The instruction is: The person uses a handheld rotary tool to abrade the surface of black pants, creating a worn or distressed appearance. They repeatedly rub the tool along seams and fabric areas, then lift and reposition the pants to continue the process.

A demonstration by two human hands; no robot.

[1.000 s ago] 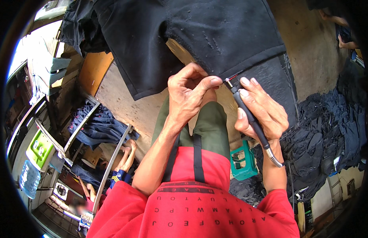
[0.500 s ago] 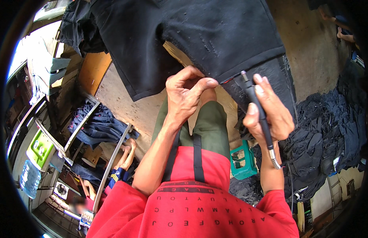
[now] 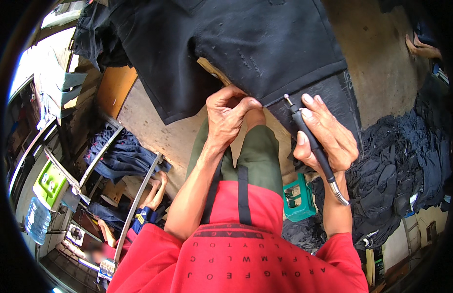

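Note:
Black denim shorts (image 3: 265,44) with worn, scuffed patches lie spread in front of me, one leg stretched over a dark scratched board (image 3: 334,100). My left hand (image 3: 227,117) is closed, thumb and forefinger pinching the hem of that leg at its inner corner. In my right hand (image 3: 334,136) is a black pen-shaped rotary tool handpiece (image 3: 312,139) with a flexible metal neck at its rear. Its small metal tip points up and left, close to the hem. Whether the tip touches the cloth I cannot tell.
A large heap of dark garments (image 3: 397,161) lies to the right, with a green plastic stool (image 3: 299,198) beside my leg. On the left are metal rails (image 3: 138,205), a pile of dark jeans (image 3: 121,154) and another person's legs (image 3: 155,190). Another person's feet (image 3: 423,48) show at far right.
My right hand has shifted slightly left with the handpiece, bringing its tip further along the hem. A small red spot seen at the hem before no longer shows. My left hand keeps its pinch.

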